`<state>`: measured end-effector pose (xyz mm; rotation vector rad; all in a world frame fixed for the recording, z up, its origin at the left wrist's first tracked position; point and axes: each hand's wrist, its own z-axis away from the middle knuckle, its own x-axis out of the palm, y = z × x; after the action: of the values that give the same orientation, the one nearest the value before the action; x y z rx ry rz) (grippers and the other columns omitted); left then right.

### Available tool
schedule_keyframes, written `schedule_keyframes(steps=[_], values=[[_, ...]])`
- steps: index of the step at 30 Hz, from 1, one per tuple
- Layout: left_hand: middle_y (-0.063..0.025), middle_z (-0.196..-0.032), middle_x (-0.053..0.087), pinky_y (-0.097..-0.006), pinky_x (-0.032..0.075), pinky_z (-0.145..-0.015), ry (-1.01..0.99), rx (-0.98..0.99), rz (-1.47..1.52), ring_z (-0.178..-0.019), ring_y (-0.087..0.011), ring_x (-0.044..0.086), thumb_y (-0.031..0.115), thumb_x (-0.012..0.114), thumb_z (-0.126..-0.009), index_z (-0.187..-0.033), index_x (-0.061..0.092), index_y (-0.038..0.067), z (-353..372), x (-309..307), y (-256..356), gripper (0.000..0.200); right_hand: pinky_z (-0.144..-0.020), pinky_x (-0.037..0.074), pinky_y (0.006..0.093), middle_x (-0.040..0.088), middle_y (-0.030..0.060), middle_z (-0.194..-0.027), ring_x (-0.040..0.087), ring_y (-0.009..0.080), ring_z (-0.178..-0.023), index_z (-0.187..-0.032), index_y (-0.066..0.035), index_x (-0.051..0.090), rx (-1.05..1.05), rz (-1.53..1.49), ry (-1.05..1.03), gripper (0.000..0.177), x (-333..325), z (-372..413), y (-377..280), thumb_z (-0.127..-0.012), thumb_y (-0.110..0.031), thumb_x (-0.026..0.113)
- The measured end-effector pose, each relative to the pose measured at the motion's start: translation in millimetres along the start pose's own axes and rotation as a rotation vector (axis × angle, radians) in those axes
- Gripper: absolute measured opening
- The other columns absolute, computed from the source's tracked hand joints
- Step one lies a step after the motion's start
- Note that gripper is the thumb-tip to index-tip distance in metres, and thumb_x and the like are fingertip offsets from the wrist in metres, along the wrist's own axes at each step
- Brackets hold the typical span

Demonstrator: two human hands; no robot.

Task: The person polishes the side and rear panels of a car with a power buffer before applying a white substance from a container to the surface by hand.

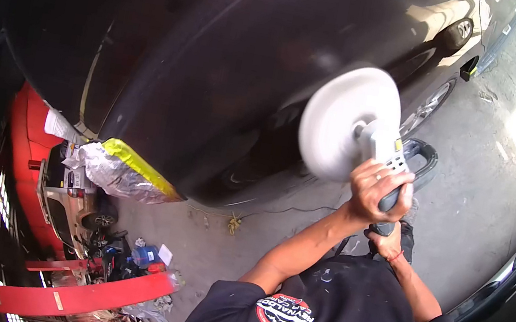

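Note:
My left hand (379, 191) is wrapped round the body of a polisher (380, 144), just behind its head. Lower down, my right hand (386, 240) is closed at the rear end of the same tool, partly hidden behind my left hand. The white round pad (346, 124) looks smeared by motion and lies against or close to the dark car panel (237, 82). A black loop handle (423, 163) sticks out at the polisher's side.
Foil (116, 173) with yellow tape (138, 165) covers the panel's lower corner. A thin cord (277, 210) runs over the grey floor (217, 243). A dark car (512, 272) stands at right. Red beams (72, 294), a light-coloured vehicle (76, 206) and clutter lie at left.

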<state>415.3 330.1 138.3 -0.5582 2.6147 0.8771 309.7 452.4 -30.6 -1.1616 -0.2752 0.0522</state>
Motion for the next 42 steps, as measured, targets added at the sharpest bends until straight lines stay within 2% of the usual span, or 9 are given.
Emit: schedule_keyframes(steps=[3, 6, 12, 17, 23, 28, 33, 39, 42], values=[[-0.0084, -0.071, 0.067, -0.0359, 0.048, -0.058, -0.022, 0.009, -0.022, -0.056, -0.0240, 0.061, 0.004, 0.065, -0.075, -0.091, 0.070, 0.000, 50, -82, 16, 0.017, -0.083, 0.054, 0.0333, 0.073, 0.0058, -0.095, 0.068, 0.0164, -0.090, -0.108, -0.001, 0.066, 0.089, 0.011, -0.125, 0.045, 51, 25, 3, -0.066, -0.008, 0.079], [-0.0073, -0.065, 0.061, -0.0360, 0.044, -0.054, 0.023, 0.004, -0.135, -0.052, -0.0222, 0.056, 0.005, 0.062, -0.080, -0.093, 0.068, -0.001, 101, -158, 39, 0.015, -0.086, 0.055, 0.0356, 0.074, 0.0118, -0.101, 0.071, 0.0211, -0.096, -0.117, 0.000, 0.064, -0.102, 0.002, -0.162, 0.053, 108, 44, 32, -0.067, -0.011, 0.079], [-0.0062, -0.061, 0.055, -0.0356, 0.043, -0.052, 0.099, -0.029, -0.380, -0.049, -0.0201, 0.052, 0.006, 0.054, -0.084, -0.096, 0.063, -0.002, 156, -237, 74, 0.017, -0.090, 0.055, 0.0399, 0.074, 0.0159, -0.105, 0.072, 0.0322, -0.102, -0.117, -0.003, 0.065, -0.098, 0.290, -0.441, 0.058, 158, 66, 49, -0.065, -0.021, 0.082], [-0.0048, -0.061, 0.054, -0.0358, 0.041, -0.052, 0.063, -0.092, -0.450, -0.049, -0.0202, 0.052, 0.006, 0.056, -0.084, -0.097, 0.064, -0.002, 153, -232, 85, 0.017, -0.092, 0.055, 0.0394, 0.074, 0.0161, -0.108, 0.072, 0.0302, -0.103, -0.119, -0.002, 0.065, -0.070, 0.242, -0.542, 0.060, 156, 64, 58, -0.064, -0.020, 0.083], [-0.0058, -0.059, 0.054, -0.0362, 0.041, -0.052, -0.073, 0.029, -0.152, -0.049, -0.0218, 0.052, 0.003, 0.060, -0.079, -0.093, 0.067, -0.001, 96, -161, 39, 0.017, -0.089, 0.055, 0.0366, 0.074, 0.0132, -0.102, 0.071, 0.0229, -0.097, -0.115, -0.001, 0.065, 0.046, 0.049, -0.264, 0.054, 120, 54, 53, -0.065, -0.015, 0.082], [-0.0098, -0.067, 0.067, -0.0377, 0.050, -0.060, -0.149, 0.013, 0.106, -0.056, -0.0284, 0.064, 0.006, 0.066, -0.075, -0.078, 0.069, 0.003, 17, -47, -6, 0.005, -0.071, 0.052, 0.0355, 0.070, 0.0069, -0.081, 0.064, 0.0169, -0.074, -0.088, 0.001, 0.068, -0.007, -0.111, 0.169, 0.025, 101, 24, 8, -0.068, -0.011, 0.079], [-0.0128, -0.069, 0.069, -0.0364, 0.052, -0.063, -0.300, -0.130, 0.100, -0.062, -0.0331, 0.067, 0.013, 0.068, -0.077, -0.075, 0.069, 0.006, -24, 12, -19, 0.008, -0.054, 0.048, 0.0328, 0.064, 0.0074, -0.066, 0.059, 0.0162, -0.057, -0.072, 0.001, 0.064, 0.052, -0.457, 0.249, 0.013, 106, -5, -24, -0.070, -0.007, 0.073], [-0.0095, -0.071, 0.069, -0.0364, 0.052, -0.065, -0.197, 0.043, 0.047, -0.064, -0.0287, 0.068, 0.004, 0.068, -0.074, -0.077, 0.068, 0.004, 13, -59, -2, 0.003, -0.058, 0.049, 0.0321, 0.066, 0.0031, -0.069, 0.060, 0.0135, -0.061, -0.078, 0.001, 0.067, -0.029, -0.224, 0.152, 0.020, 131, 19, 11, -0.066, -0.010, 0.079], [-0.0085, -0.071, 0.069, -0.0368, 0.050, -0.062, -0.109, 0.045, -0.052, -0.060, -0.0257, 0.065, 0.005, 0.067, -0.073, -0.080, 0.070, 0.003, 55, -127, 17, 0.008, -0.073, 0.054, 0.0330, 0.072, 0.0075, -0.086, 0.068, 0.0156, -0.079, -0.097, 0.002, 0.068, -0.005, -0.152, -0.041, 0.038, 156, 45, 25, -0.064, -0.012, 0.082]])
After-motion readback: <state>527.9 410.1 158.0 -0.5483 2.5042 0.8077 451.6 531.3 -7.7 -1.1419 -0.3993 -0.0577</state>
